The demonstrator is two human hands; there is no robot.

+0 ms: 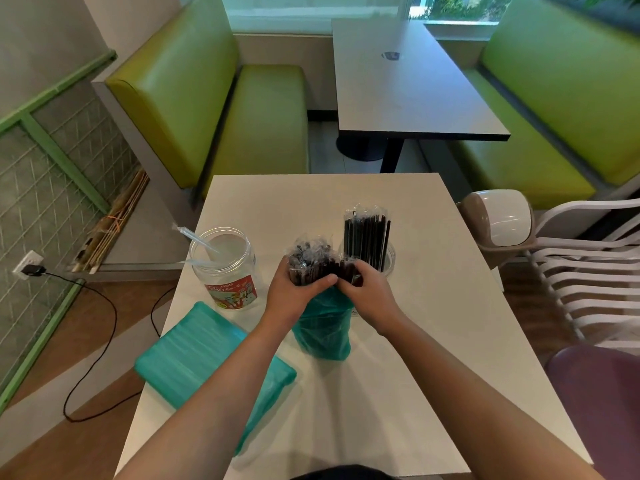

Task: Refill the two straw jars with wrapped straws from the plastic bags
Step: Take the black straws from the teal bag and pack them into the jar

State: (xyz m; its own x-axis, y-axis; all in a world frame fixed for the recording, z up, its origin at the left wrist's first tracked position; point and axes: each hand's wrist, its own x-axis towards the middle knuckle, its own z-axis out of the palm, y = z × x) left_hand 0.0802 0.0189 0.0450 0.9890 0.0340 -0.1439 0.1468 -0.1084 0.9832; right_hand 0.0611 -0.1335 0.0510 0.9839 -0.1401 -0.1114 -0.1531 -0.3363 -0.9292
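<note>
A bundle of black wrapped straws (310, 261) sticks out of a teal plastic bag (323, 327) standing at the table's middle. My left hand (294, 292) grips the bundle from the left, and my right hand (367, 289) grips the bag's top and the straws from the right. Behind my right hand a clear jar (389, 261) holds upright black wrapped straws (367, 237). On the left stands a second clear jar (223, 268) with a red label, holding a few clear wrapped straws (199, 242). A second teal bag (207, 358) lies flat at the near left.
The white table (433, 341) carries everything. A bin with a swing lid (498, 220) stands off the table's right edge, beside stacked white chairs (588, 271). Green booth seats (242, 116) and a grey table (408, 88) lie beyond. A black cable (104, 306) runs along the floor at left.
</note>
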